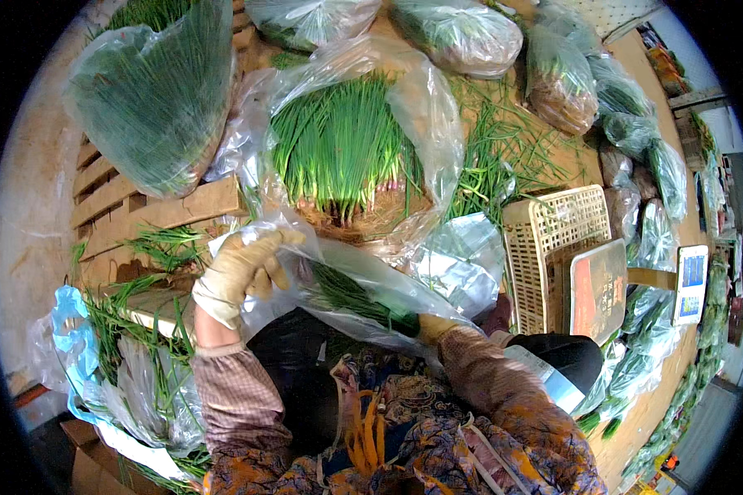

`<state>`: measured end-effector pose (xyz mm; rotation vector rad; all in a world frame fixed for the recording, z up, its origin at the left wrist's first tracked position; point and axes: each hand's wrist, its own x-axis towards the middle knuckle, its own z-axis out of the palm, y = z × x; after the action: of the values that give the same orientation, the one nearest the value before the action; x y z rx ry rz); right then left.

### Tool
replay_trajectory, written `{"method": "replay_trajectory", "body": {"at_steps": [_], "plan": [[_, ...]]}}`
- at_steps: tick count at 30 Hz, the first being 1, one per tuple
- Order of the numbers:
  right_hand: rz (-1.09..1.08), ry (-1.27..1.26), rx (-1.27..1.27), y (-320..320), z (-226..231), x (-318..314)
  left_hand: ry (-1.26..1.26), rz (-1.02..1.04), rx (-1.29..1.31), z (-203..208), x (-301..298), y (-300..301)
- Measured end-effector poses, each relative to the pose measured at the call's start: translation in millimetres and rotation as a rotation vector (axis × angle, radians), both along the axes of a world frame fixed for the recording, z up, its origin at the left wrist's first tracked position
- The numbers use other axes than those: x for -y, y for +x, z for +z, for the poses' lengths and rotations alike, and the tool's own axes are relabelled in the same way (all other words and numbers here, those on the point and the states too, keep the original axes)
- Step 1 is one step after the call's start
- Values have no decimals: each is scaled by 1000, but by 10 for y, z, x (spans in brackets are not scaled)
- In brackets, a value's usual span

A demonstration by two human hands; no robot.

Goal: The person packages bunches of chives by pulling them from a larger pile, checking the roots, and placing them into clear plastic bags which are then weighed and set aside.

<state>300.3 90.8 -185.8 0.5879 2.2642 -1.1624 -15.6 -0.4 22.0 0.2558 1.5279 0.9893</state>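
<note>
Low in front of me, a long clear plastic bag (380, 285) stretches between my hands, with a bunch of scallions (347, 297) inside it. My left hand (246, 272), in a cream glove, is closed with its fingertips on the film at the bag's left end. At the other end my right hand (434, 328), gloved too, is closed round the root end of the scallions; plastic and sleeve partly cover its fingers. Just beyond, a large open clear bag (425, 99) surrounds a thick upright stand of scallions (338, 153) with pale, purplish bases and brown roots.
A cream plastic basket (553, 214) and a scale (600, 289) with a display stand at my right. Loose green leaves (504, 148) lie beyond. A big filled bag (153, 99) rests on a wooden pallet (165, 216) at left. More bagged scallions (462, 37) line the back and right.
</note>
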Motion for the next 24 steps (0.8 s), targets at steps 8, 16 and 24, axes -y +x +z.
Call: {"method": "replay_trajectory", "body": {"at_steps": [8, 16, 24], "plan": [[-569, 39, -30, -1299, 616, -1158, -228, -244, -323, 32, -72, 309], [-871, 592, 332, -2522, -903, -864, 114, -583, -829, -175, 159, 369], [-1258, 77, 54, -2186, -1147, -1174, 254, -784, -1045, -181, 37, 289]]}}
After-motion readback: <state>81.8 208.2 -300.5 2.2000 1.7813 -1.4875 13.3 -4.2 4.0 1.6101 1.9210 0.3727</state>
